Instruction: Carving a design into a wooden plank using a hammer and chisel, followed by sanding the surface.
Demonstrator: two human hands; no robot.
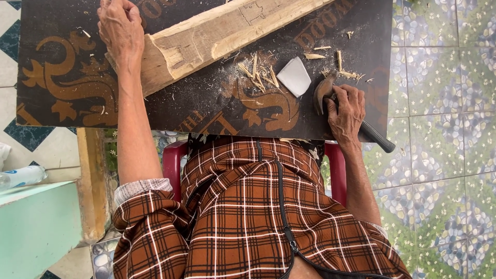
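Note:
A rough pale wooden beam [217,33] lies slanted across a dark board [206,106] with brown ornaments. My left hand [121,31] presses down on the beam's near left end, fingers closed over it. My right hand [346,111] grips a hammer [323,92] close to its metal head, at the board's right front edge. The hammer's black handle [380,139] sticks out past the board. A small pale grey flat piece [294,76] lies on the board just left of the hammer head. Wood chips [258,72] and sawdust are scattered beside it.
The board rests over a red plastic chair [173,160] in front of my checked brown clothing. A plastic bottle [20,176] lies on a turquoise surface [36,222] at the lower left. Patterned floor tiles [439,103] lie to the right.

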